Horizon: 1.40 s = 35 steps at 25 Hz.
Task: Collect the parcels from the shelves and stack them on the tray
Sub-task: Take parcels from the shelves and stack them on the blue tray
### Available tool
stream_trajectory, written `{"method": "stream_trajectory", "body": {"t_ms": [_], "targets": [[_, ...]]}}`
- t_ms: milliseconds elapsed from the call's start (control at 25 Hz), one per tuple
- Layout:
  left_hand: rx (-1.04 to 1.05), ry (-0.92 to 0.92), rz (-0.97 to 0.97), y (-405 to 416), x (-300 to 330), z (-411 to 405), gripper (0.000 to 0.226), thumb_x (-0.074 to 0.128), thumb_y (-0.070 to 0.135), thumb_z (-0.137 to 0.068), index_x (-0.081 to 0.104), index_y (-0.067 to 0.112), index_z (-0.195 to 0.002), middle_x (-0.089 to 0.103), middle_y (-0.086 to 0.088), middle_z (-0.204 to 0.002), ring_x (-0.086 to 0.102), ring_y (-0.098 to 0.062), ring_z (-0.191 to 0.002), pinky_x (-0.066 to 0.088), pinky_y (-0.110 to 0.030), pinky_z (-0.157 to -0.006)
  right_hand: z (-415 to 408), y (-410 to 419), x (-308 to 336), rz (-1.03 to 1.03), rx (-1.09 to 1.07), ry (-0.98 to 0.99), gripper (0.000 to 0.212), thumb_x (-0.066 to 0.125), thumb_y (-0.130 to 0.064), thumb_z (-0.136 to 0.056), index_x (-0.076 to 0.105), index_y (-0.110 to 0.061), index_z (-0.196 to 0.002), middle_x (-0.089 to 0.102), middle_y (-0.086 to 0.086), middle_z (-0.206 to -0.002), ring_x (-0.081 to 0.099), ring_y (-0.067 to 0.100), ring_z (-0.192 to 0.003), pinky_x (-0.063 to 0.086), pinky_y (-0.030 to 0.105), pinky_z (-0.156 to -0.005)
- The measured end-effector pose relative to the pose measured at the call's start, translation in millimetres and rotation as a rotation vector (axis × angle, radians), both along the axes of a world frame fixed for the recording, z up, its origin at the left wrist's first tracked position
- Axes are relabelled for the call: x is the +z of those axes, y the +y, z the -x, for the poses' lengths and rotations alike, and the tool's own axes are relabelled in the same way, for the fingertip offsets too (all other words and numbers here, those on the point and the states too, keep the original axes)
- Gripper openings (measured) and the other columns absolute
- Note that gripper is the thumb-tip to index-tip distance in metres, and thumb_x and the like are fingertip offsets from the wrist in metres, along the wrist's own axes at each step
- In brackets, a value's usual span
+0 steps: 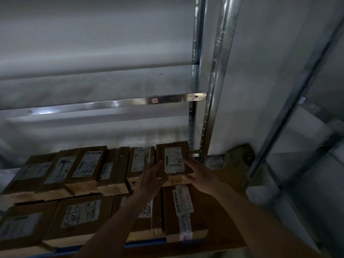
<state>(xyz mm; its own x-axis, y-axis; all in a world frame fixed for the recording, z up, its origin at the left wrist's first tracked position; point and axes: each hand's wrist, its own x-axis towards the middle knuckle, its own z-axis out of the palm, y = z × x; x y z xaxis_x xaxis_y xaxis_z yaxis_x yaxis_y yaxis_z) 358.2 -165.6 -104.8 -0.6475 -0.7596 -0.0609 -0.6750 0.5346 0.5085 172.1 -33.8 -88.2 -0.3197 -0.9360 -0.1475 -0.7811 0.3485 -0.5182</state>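
Blue-edged tray (145, 243) under cardboard parcels (83, 216)

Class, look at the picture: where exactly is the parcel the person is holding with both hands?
In the head view, the parcel sits right of centre at the right end of the back row of parcels, gripped between the left hand and right hand, beside the shelf post.

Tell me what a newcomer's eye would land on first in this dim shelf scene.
Both hands, the left hand and right hand, grip a small labelled parcel at the right end of the far row. Around it lie two rows of brown parcels, filling the lower left. Above them runs a bare metal shelf, its shiny front edge catching the light.
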Motion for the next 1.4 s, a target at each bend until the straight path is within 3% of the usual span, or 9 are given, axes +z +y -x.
{"method": "stream_trajectory", "body": {"t_ms": [120, 200, 280, 480, 720, 840, 1000, 1120, 1400], "targets": [[-0.063, 0.067, 0.047, 12, 14, -9, 0.063, 0.054, 0.057, -0.088, 0.036, 0.035, -0.144, 0.038, 0.005, -0.148, 0.055, -0.025, -0.122, 0.055, -0.043, -0.091, -7, 35, 13, 0.043, -0.069, -0.014, 0.060, 0.052, -0.052, -0.093, 0.032, -0.040, -0.148, 0.019, -0.010, -0.162, 0.038, 0.024, -0.143, 0.046, 0.050, -0.107], [-0.140, 0.147, 0.114, 32, 30, -15, 0.058, 0.056, 0.051, -0.090, 0.041, 0.033, -0.143, 0.038, 0.008, -0.148, 0.051, -0.021, -0.125, 0.051, -0.036, -0.095, -21, 68, 26, 0.069, -0.172, -0.002, 0.054, 0.055, -0.047, -0.095, 0.039, -0.035, -0.145, 0.026, -0.010, -0.158, 0.038, 0.021, -0.140, 0.042, 0.046, -0.110], [-0.207, 0.186, 0.144, 59, 42, -19, 0.060, 0.058, 0.049, -0.092, 0.041, 0.028, -0.145, 0.033, 0.005, -0.153, 0.046, -0.019, -0.130, 0.045, -0.030, -0.095, -38, 109, 33, 0.027, -0.300, 0.084, 0.058, 0.050, -0.058, -0.093, 0.035, -0.038, -0.146, 0.030, -0.009, -0.157, 0.036, 0.021, -0.141, 0.038, 0.047, -0.112], [-0.471, 0.226, 0.076, 152, 65, -29, 0.066, 0.050, 0.063, -0.091, 0.036, 0.033, -0.147, 0.024, 0.007, -0.159, 0.032, -0.020, -0.142, 0.035, -0.040, -0.108, -90, 221, 58, -0.029, -0.463, 0.077, 0.070, 0.053, -0.050, -0.099, 0.020, -0.032, -0.158, 0.018, -0.004, -0.165, 0.028, 0.022, -0.148, 0.030, 0.037, -0.116], [-0.831, 0.214, -0.080, 304, 79, 0, 0.073, 0.052, 0.068, -0.087, 0.040, 0.030, -0.148, 0.037, 0.000, -0.155, 0.037, -0.018, -0.141, 0.035, -0.033, -0.110, -125, 405, 76, -0.064, -0.779, 0.169, 0.073, 0.057, -0.052, -0.092, 0.029, -0.028, -0.155, 0.027, -0.001, -0.163, 0.033, 0.022, -0.146, 0.033, 0.039, -0.116], [-0.932, 0.275, -0.124, 383, 70, 23, 0.097, 0.045, 0.087, -0.071, 0.051, 0.021, -0.142, 0.043, -0.004, -0.152, 0.038, -0.018, -0.141, 0.028, -0.024, -0.111, -141, 505, 65, -0.137, -0.935, 0.169, 0.069, 0.051, -0.049, -0.099, 0.023, -0.026, -0.158, 0.012, -0.003, -0.167, 0.022, 0.019, -0.151, 0.024, 0.036, -0.120], [-1.135, 0.224, -0.199, 509, 57, 42, 0.077, 0.063, 0.065, -0.079, 0.052, 0.020, -0.141, 0.042, -0.006, -0.152, 0.036, -0.019, -0.142, 0.026, -0.020, -0.111, -172, 637, 50, -0.225, -1.116, 0.108, 0.068, 0.048, -0.051, -0.100, 0.019, -0.031, -0.158, 0.000, -0.010, -0.167, 0.019, 0.021, -0.152, 0.026, 0.041, -0.119], [-1.206, 0.215, -0.237, 587, 30, 58, 0.092, 0.050, 0.079, -0.069, 0.055, 0.019, -0.139, 0.046, -0.008, -0.149, 0.040, -0.020, -0.141, 0.032, -0.029, -0.114, -191, 705, 39, -0.237, -1.213, 0.064, 0.067, 0.048, -0.050, -0.101, 0.019, -0.032, -0.158, 0.002, -0.010, -0.167, 0.022, 0.021, -0.151, 0.025, 0.043, -0.118], [-1.376, 0.114, -0.226, 723, -22, 76, 0.067, 0.058, 0.058, -0.089, 0.041, 0.029, -0.148, 0.036, 0.004, -0.156, 0.030, -0.010, -0.144, 0.029, -0.031, -0.117, -207, 826, 1, -0.255, -1.342, 0.001, 0.063, 0.049, -0.047, -0.100, 0.023, -0.037, -0.156, 0.007, -0.010, -0.167, 0.032, 0.024, -0.146, 0.042, 0.041, -0.110]]}}
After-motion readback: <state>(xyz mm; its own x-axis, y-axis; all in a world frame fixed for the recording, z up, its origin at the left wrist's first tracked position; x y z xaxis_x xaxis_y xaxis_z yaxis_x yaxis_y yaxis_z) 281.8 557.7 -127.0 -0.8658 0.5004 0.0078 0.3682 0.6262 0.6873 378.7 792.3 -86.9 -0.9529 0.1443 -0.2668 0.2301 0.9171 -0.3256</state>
